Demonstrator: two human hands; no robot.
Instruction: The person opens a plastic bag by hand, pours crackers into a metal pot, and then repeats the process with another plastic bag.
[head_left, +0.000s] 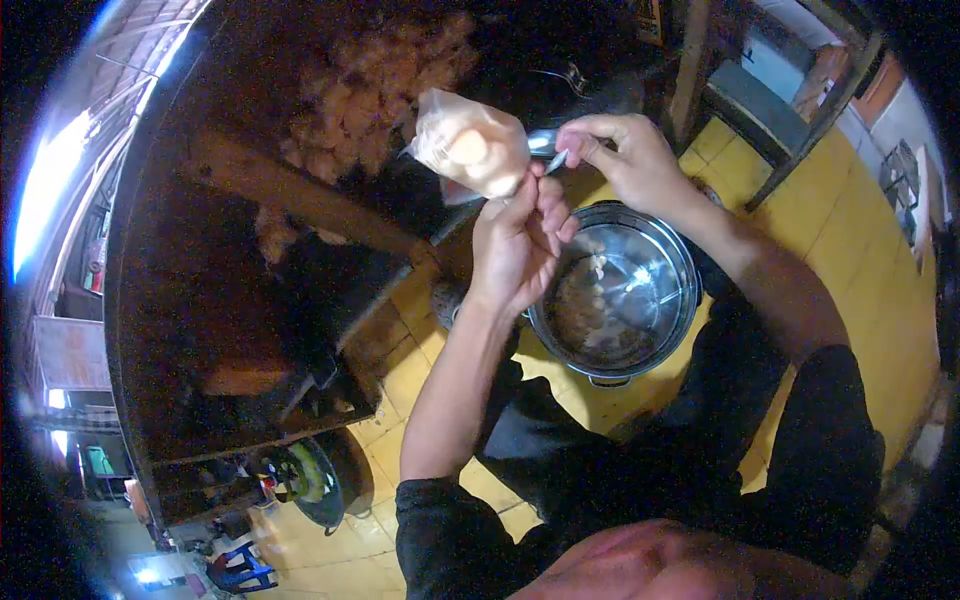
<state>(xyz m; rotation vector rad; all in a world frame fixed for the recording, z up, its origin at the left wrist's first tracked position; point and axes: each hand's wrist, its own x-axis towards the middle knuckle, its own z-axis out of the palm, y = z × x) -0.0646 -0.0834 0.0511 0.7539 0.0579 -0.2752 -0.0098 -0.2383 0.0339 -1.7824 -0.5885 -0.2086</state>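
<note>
My left hand (517, 245) is raised beside the pot, its fingers closed around the gathered end of a clear plastic bag (440, 130). Pale, rounded pieces (470, 150) show through the plastic. Close to those fingertips, my right hand (630, 160) pinches a small shiny silver thing (559, 160); I cannot tell its kind. Below both hands, a large metal pot (690, 300) stands on the floor between my legs. Clear liquid (625, 290) with a few pale bits lies inside it, reflecting light.
A dark wooden table (225, 270) fills the left side, with a heap of brownish pieces (385, 85) at the far end. Yellow tiles (850, 250) cover the floor. A wide pan with green contents (315, 480) sits lower left, near a blue stool (240, 570). Wooden posts (690, 70) stand upper right.
</note>
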